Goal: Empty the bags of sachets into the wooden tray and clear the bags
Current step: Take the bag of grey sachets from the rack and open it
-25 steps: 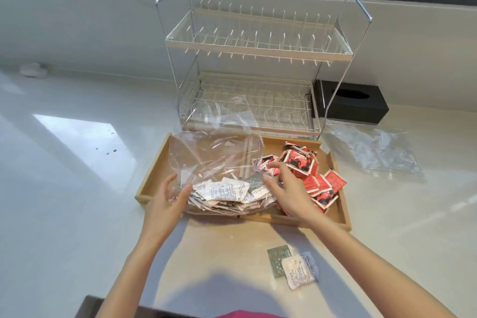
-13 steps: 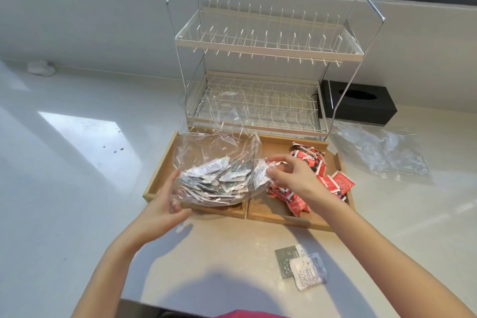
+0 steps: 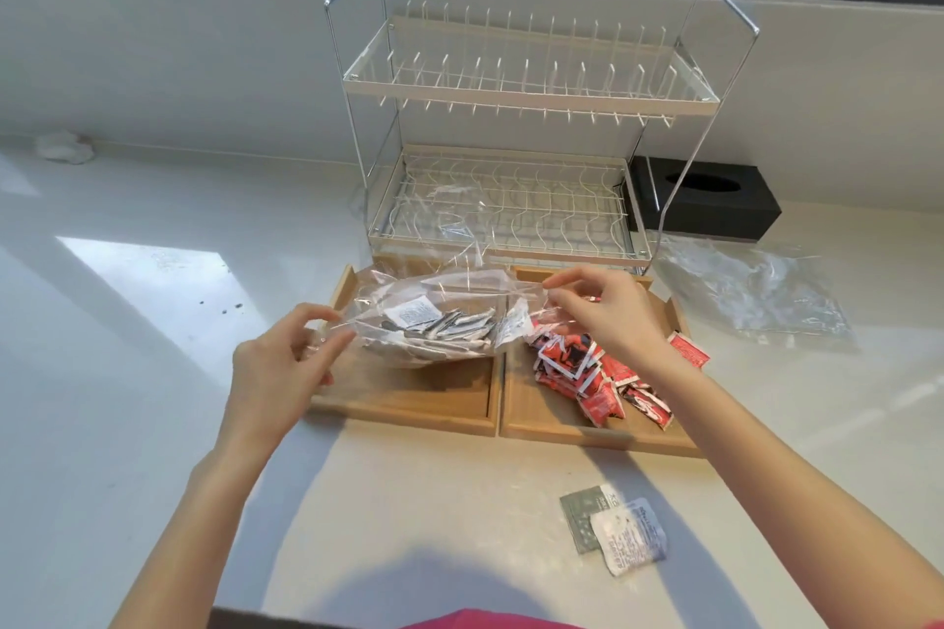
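A clear plastic bag (image 3: pixel 439 291) full of white and grey sachets (image 3: pixel 449 324) hangs just above the left compartment of the wooden tray (image 3: pixel 408 406). My left hand (image 3: pixel 278 365) pinches the bag's left end and my right hand (image 3: pixel 610 312) pinches its right end. Red sachets (image 3: pixel 597 381) lie heaped in the tray's right compartment, a few spilling over its right rim. An empty clear bag (image 3: pixel 756 294) lies flat on the counter to the right of the tray.
A two-tier wire dish rack (image 3: pixel 516 143) stands right behind the tray. A black tissue box (image 3: pixel 715 199) sits at the back right. Two loose sachets (image 3: pixel 615 529) lie on the white counter in front of the tray. A window runs along the back wall.
The bag of white sachets rose off the tray's front edge and now hangs stretched between both hands. My right hand moved up and right to the bag's end.
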`<act>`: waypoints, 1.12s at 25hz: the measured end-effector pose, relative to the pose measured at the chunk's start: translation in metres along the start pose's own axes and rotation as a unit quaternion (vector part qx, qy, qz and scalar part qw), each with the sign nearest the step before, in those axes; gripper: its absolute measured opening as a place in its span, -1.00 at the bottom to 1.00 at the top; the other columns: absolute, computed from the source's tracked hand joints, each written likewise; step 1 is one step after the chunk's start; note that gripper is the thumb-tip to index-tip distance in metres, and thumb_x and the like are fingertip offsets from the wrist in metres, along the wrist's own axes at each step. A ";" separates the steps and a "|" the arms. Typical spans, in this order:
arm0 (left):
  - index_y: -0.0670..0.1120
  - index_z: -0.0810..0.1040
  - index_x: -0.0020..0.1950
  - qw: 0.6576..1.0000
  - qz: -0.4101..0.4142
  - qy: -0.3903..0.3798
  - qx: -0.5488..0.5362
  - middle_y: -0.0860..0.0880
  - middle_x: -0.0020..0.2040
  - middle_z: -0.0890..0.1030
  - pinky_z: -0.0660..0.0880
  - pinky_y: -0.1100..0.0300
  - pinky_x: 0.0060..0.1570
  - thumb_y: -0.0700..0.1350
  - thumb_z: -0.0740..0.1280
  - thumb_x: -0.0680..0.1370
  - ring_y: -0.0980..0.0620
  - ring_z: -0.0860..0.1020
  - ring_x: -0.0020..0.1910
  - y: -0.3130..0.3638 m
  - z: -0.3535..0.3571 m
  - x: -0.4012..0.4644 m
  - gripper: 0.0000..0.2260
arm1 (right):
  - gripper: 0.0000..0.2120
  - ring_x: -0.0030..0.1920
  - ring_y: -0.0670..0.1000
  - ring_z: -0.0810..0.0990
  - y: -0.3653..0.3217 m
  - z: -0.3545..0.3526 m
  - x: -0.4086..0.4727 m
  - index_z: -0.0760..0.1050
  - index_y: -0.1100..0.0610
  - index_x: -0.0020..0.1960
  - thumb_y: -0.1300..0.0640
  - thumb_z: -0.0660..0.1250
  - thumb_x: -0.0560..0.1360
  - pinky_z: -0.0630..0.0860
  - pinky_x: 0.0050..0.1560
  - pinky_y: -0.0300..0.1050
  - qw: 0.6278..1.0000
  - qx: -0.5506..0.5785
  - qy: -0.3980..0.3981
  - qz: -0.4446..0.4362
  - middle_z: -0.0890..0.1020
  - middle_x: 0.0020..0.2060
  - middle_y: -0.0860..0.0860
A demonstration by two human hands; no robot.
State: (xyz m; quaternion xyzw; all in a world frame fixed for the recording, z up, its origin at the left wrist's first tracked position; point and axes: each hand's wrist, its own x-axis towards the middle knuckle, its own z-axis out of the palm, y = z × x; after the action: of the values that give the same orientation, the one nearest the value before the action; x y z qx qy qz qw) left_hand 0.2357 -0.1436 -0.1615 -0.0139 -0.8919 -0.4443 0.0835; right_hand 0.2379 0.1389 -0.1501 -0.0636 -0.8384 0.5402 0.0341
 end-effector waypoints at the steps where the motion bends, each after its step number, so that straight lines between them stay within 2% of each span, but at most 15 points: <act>1: 0.11 0.51 -0.25 1.000 -0.003 0.003 -0.007 -0.02 -0.46 0.62 0.36 0.57 -0.40 -0.09 0.38 0.43 0.20 0.54 -0.51 0.002 -0.003 0.005 -0.88 | -0.90 -0.43 -0.22 0.62 -0.005 0.000 0.003 0.55 0.16 -0.08 0.29 0.27 0.48 0.54 -0.42 -0.35 1.000 -0.010 0.004 -0.009 0.62 -0.32 0.00; 4: 0.09 0.56 -0.32 0.999 0.006 0.010 -0.037 0.15 -0.37 0.63 0.39 0.55 -0.43 -0.10 0.39 0.43 0.19 0.52 -0.58 0.007 -0.014 0.019 -0.85 | -0.91 -0.37 -0.05 0.65 -0.020 -0.002 0.013 0.53 0.05 -0.10 0.21 0.28 0.49 0.61 -0.36 -0.16 0.997 -0.061 0.025 -0.043 0.63 -0.30 0.02; 9: -0.04 0.61 -0.26 0.996 0.049 0.050 -0.061 0.23 -0.44 0.61 0.38 0.58 -0.42 -0.08 0.37 0.44 0.23 0.54 -0.53 0.024 -0.033 0.044 -0.91 | -0.90 -0.49 -0.22 0.57 -0.052 -0.008 0.026 0.54 0.13 -0.09 0.28 0.27 0.48 0.51 -0.48 -0.37 0.995 -0.038 0.043 -0.085 0.60 -0.36 -0.01; 14: 0.07 0.55 -0.35 0.990 0.083 0.078 -0.080 0.26 -0.52 0.57 0.40 0.57 -0.41 -0.05 0.37 0.44 0.25 0.54 -0.54 0.040 -0.046 0.056 -0.85 | -0.92 -0.54 -0.18 0.54 -0.075 -0.018 0.035 0.56 0.14 -0.10 0.26 0.29 0.47 0.55 -0.43 -0.33 0.992 -0.032 0.058 -0.109 0.61 -0.35 0.04; 19: 0.06 0.58 -0.31 0.983 0.125 0.094 -0.102 0.22 -0.51 0.58 0.48 0.49 -0.39 -0.07 0.37 0.44 0.19 0.54 -0.54 0.058 -0.060 0.075 -0.88 | -0.92 -0.51 -0.16 0.56 -0.104 -0.032 0.046 0.57 0.14 -0.07 0.22 0.31 0.47 0.56 -0.40 -0.32 0.988 -0.015 0.073 -0.133 0.63 -0.33 0.03; 28: 0.04 0.60 -0.24 0.965 0.215 0.111 -0.098 0.28 -0.52 0.57 0.45 0.53 -0.40 -0.02 0.39 0.42 0.23 0.53 -0.55 0.098 -0.090 0.101 -0.95 | -0.90 -0.50 -0.17 0.56 -0.145 -0.057 0.056 0.56 0.16 -0.04 0.19 0.31 0.47 0.54 -0.41 -0.35 0.980 -0.005 0.093 -0.177 0.64 -0.27 0.04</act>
State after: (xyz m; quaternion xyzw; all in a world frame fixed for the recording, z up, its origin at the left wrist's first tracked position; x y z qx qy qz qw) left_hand 0.1585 -0.1610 -0.0151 -0.1644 -0.8049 -0.4999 0.2740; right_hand 0.1797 0.1390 0.0052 0.0354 -0.8324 0.5131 0.2063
